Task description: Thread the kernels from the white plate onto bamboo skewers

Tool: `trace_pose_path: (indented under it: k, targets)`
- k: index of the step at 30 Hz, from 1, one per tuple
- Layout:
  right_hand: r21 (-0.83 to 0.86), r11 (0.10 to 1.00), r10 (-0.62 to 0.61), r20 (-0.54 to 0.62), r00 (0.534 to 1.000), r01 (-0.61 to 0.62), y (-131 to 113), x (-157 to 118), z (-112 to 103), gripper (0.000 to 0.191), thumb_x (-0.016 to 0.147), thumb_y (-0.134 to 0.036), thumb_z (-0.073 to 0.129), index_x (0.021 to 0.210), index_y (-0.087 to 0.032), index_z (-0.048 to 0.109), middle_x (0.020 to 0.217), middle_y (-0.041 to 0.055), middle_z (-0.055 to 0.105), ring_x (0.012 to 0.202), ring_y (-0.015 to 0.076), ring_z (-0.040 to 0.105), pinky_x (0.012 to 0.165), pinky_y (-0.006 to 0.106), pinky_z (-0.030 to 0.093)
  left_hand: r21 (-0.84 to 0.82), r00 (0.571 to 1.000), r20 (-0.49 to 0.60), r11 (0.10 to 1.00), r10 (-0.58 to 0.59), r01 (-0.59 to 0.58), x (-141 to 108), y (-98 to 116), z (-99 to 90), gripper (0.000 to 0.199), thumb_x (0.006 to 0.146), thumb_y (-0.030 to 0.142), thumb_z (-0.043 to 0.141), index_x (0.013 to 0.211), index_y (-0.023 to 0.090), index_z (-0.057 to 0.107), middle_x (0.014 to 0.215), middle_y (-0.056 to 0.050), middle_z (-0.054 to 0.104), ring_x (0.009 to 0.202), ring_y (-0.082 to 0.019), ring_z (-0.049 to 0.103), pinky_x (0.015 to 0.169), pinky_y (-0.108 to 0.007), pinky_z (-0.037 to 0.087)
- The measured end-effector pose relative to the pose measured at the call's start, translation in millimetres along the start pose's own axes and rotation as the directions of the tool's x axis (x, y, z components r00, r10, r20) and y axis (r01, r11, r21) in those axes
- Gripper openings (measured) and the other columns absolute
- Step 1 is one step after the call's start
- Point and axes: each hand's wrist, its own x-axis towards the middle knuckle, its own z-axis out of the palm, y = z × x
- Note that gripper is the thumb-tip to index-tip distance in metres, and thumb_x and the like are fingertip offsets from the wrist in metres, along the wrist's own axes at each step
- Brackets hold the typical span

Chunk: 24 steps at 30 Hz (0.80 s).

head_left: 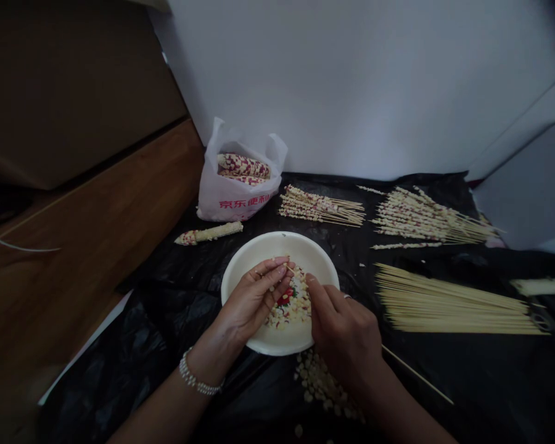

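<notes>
Over a white basin (234, 266), my left hand (259, 295) is closed in a pinch, with pale corn kernels at its fingers. My right hand (345, 320) is closed around a thin bamboo skewer (416, 373). The skewer's back end sticks out behind my wrist, and its front end meets my left fingertips. Loose corn kernels (300, 305), yellow, white and some purple, lie in the basin. More loose kernels (321, 382) sit on the black plastic sheet below the basin, partly hidden by my right forearm.
A white plastic bag (240, 200) holds speckled corn cobs (244, 165). Before it lies a partly stripped cob (210, 233). Skewers threaded with kernels form two piles, one behind the basin (321, 206) and one farther right (416, 216). Bare skewers (453, 302) lie at right on black plastic (166, 345).
</notes>
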Motion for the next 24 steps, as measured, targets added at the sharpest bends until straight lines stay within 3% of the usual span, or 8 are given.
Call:
trace_pose_path:
  k: [24]
  targets:
    - [0.023,0.999,-0.029,-0.022,0.999,0.03,-0.1,-0.7,0.8,0.03,0.091,-0.011,0.045,0.118,-0.011,0.059,0.074,0.0024,0.066,0.058,0.0121,0.054,0.056,0.027,0.034,0.043,0.999,0.031,0.999,-0.006,0.005,-1.4,-0.8,-1.7,0.019,0.07,0.013,0.076,0.089,0.012,0.073,0.083,-0.004,0.07,0.074,-0.008,0.064,0.071,-0.017,0.052]
